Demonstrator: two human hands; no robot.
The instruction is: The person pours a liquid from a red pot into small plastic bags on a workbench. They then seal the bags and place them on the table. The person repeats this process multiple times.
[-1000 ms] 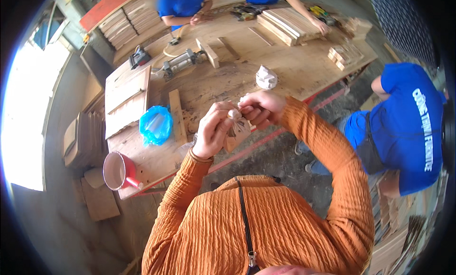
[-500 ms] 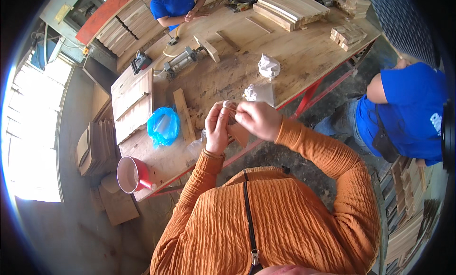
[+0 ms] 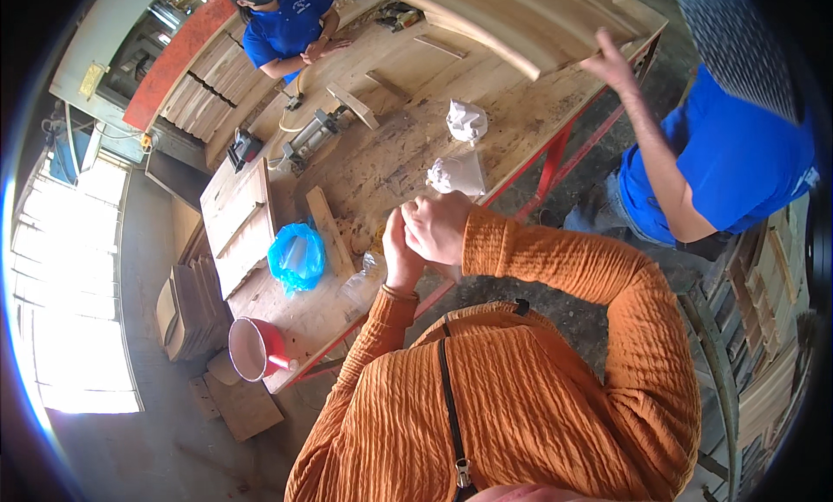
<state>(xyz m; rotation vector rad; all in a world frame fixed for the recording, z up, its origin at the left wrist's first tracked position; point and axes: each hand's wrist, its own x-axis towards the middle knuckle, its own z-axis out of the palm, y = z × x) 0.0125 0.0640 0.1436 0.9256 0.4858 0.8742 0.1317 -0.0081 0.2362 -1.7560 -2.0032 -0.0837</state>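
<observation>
My left hand (image 3: 402,257) and my right hand (image 3: 440,228) meet in front of me over the near edge of the wooden worktable (image 3: 395,150). Both are closed, with the right fingers folded against the left fingertips. What they grip is hidden; only a small tan patch shows below the right hand. Beside my left hand lies a clear plastic bottle (image 3: 368,275). Just beyond my right hand is a crumpled white plastic bag (image 3: 460,174), and a second white bundle (image 3: 467,122) sits farther back.
Left of my hands are a wood strip (image 3: 330,229), a blue plastic bag (image 3: 298,259) and a red pot (image 3: 258,349). A metal cylinder clamp (image 3: 314,137) lies farther back. At right, a person in blue (image 3: 737,168) holds a wooden panel (image 3: 521,20); another stands across the table.
My right hand has closed in tighter over the left, hiding the white and brown bits seen between them. The person at right has reached forward, and a wooden panel has been lifted off the stack.
</observation>
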